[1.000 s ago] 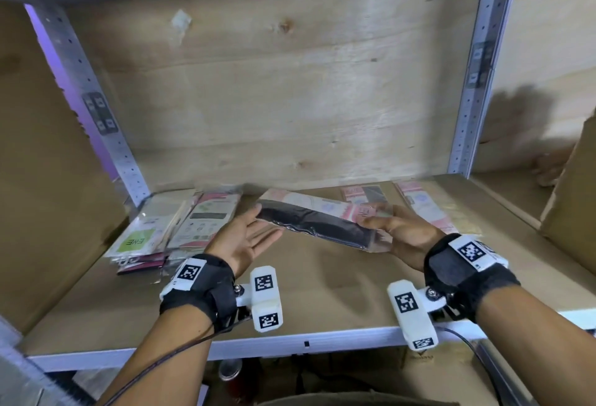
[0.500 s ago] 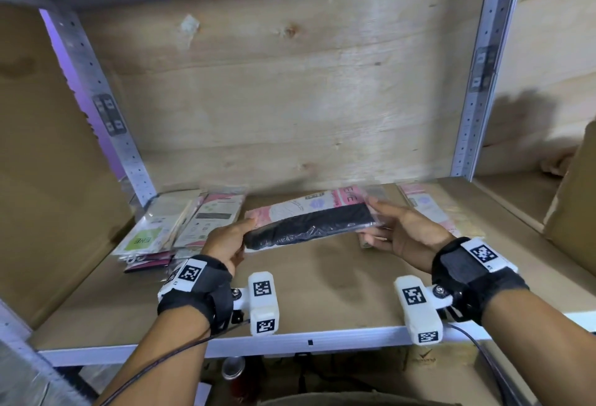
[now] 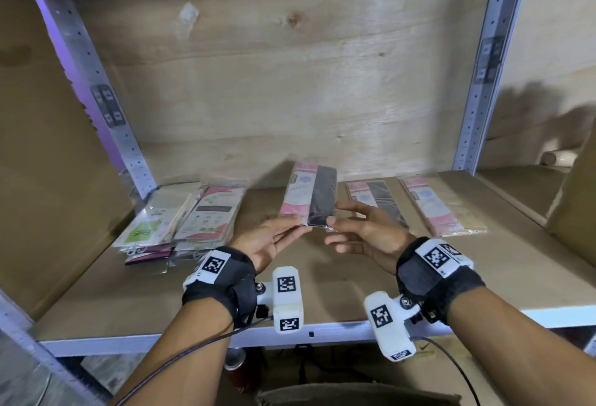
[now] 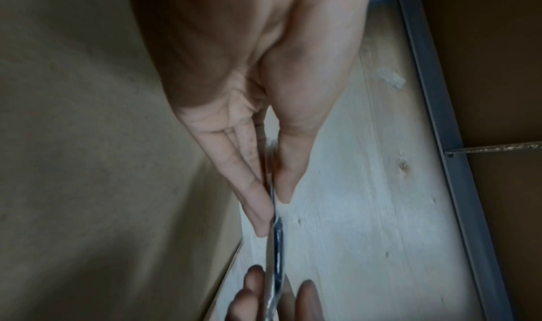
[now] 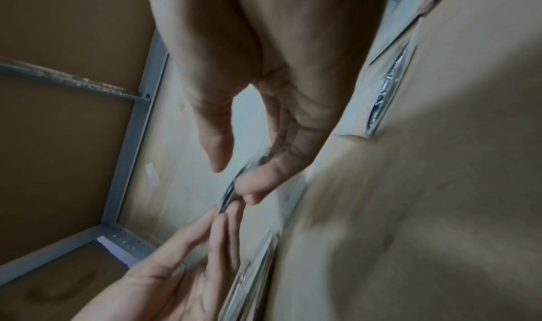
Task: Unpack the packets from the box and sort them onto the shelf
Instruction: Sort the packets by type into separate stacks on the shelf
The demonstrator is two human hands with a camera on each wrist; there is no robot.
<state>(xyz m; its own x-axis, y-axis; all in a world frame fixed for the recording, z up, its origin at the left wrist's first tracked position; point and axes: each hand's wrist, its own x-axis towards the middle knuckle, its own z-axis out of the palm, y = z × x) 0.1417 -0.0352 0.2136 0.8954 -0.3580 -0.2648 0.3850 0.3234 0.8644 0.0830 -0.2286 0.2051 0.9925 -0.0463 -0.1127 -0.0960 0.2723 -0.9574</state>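
I hold a pink-and-black packet [image 3: 309, 197] above the middle of the wooden shelf [image 3: 322, 292], its long side pointing at the back wall. My left hand [image 3: 290, 228] pinches its near left corner between thumb and straight fingers [image 4: 258, 210]. The packet [image 4: 277, 245] shows edge-on in the left wrist view. My right hand [image 3: 335, 216] holds the near right corner loosely between thumb and forefinger. In the right wrist view the packet's edge [image 5: 231, 191] lies against the curled fingers [image 5: 258, 182]. The box itself is not clearly in view.
A pile of green, white and pink packets [image 3: 180, 215] lies at the shelf's left. Two pink packets [image 3: 377, 202] [image 3: 442, 208] lie side by side at the right. Metal uprights [image 3: 477, 83] frame the bay, and a cardboard panel [image 3: 577, 199] stands at far right.
The packet has swung from lying crosswise between my hands to pointing away from me. Both hands have come together at its near end.
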